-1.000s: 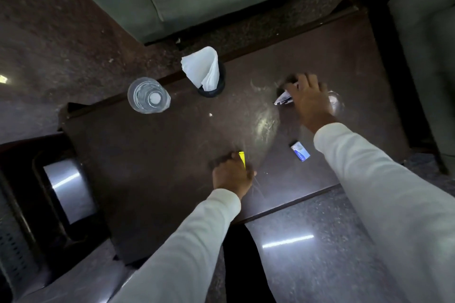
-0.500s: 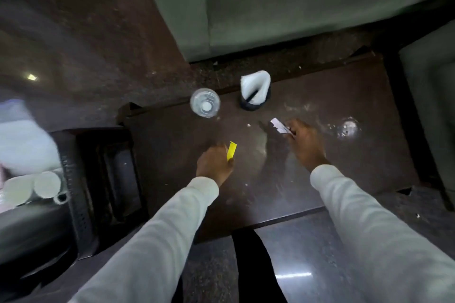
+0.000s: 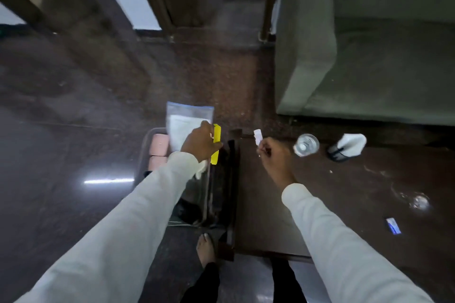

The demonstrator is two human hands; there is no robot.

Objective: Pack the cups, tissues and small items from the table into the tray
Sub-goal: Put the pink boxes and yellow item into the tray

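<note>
Head view: looking down at a dark brown worktop [image 3: 344,199] with a tray [image 3: 145,155] on the floor just left of it.
Left hand [image 3: 200,142]: closed over a yellow strip [image 3: 216,146], pinching it above the tray; the strip stands nearly upright beside the knuckles.
Right hand [image 3: 273,155]: pinching a small white packet [image 3: 258,136] between fingertips, raised over the worktop's far left corner.
Tray: grey rim showing; it holds two pink blocks [image 3: 159,151] at its left side and a clear plastic bag [image 3: 188,123] with white contents that sticks up past the far edge.
Cup [image 3: 306,144]: clear, upright on the worktop, just right of the right hand.
Tissues [image 3: 350,144]: white, standing in a dark holder [image 3: 336,155], right of the cup and apart from it.
Small blue packet [image 3: 393,226]: lying flat near the worktop's right side, well apart from both hands.
Wet patch [image 3: 418,200]: shiny smear on the worktop above the blue packet.
Sleeves: both arms in pale long sleeves.
Foot [image 3: 205,248]: bare, on the floor by the worktop's near corner.
</note>
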